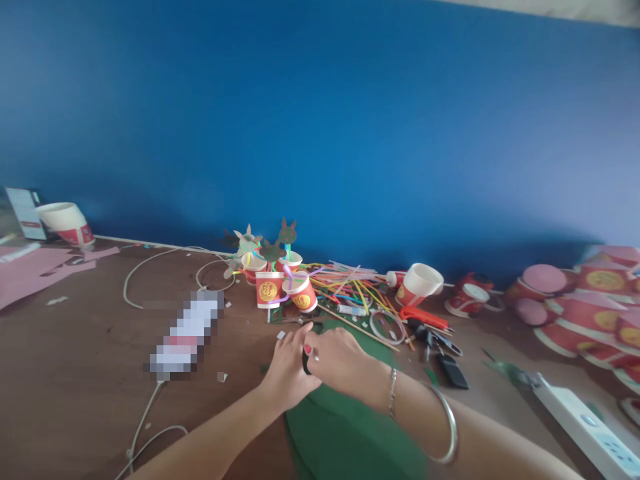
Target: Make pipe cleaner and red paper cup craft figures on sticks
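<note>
My left hand (290, 370) and my right hand (337, 357) meet over the near table, their fingers curled together. Between them shows a small black piece (306, 362), mostly covered by the fingers, and its kind cannot be made out. Under my right hand and forearm lies a large green sheet (350, 433). Just beyond the fingertips are scissors (316, 327), partly hidden. Behind them stand red and white paper cups (269, 291), one tilted cup (300, 293) with a purple straw, and animal-head cutouts (287, 233) on straws.
Coloured straws (350, 283) lie heaped by the blue wall, near a roll of clear tape (387, 327). Rightward are an orange-handled tool (425, 318), keys (440, 340), stacked cups (580, 320) and a power strip (590, 427). Leftward lie a blurred-out phone (187, 333), its white cable (145, 413) and pink paper (35, 273).
</note>
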Action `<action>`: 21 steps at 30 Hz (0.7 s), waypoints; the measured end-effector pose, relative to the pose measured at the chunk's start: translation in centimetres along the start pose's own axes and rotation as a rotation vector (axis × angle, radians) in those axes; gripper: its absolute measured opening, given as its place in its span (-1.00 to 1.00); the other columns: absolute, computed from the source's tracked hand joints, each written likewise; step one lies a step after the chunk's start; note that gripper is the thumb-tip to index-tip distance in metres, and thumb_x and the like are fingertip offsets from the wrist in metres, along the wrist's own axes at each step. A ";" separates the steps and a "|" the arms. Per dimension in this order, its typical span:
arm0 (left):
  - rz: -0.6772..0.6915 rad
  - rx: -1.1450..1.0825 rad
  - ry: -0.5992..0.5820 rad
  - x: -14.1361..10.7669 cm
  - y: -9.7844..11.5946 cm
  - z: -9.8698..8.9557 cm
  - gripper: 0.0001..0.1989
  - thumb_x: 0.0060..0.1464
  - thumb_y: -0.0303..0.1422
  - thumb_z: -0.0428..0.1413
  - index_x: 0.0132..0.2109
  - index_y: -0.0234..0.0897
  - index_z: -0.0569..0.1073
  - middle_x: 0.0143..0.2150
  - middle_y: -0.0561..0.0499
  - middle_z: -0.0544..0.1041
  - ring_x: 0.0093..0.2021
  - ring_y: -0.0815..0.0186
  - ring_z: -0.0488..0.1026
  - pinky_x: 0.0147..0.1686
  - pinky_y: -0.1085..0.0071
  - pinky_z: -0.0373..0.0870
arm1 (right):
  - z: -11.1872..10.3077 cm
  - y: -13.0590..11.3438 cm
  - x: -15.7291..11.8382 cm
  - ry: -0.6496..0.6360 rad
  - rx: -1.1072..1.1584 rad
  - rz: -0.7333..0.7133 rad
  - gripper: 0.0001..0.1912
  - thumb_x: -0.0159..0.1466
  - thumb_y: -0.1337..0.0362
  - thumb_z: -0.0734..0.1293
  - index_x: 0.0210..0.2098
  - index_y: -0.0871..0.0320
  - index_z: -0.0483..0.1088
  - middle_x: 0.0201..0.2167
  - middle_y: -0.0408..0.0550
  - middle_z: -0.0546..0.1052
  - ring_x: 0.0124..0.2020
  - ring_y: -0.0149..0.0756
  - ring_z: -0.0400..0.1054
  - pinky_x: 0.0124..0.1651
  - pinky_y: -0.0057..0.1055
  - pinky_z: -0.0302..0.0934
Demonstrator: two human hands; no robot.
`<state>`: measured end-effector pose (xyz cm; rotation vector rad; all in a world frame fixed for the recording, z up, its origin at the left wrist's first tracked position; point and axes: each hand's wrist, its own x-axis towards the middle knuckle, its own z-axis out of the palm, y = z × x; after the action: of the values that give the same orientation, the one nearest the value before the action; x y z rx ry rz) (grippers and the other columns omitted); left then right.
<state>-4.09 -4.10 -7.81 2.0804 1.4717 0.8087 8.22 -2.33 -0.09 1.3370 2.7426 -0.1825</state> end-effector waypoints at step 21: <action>-0.023 -0.132 -0.037 -0.1 0.2 -0.4 -0.26 -0.14 -0.30 0.16 0.21 -0.26 0.13 -0.10 -0.07 0.53 0.03 0.03 0.34 0.09 0.04 0.06 | 4.4 2.2 -4.5 0.425 0.316 -0.060 -0.89 0.25 0.42 0.16 -0.39 0.13 0.22 -0.42 -0.10 0.41 -0.36 -0.29 0.26 -0.25 -0.36 0.08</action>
<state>-4.24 -4.24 -7.37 1.9677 1.3812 0.8306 12.85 -5.14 -3.97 1.5182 3.2180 -0.3915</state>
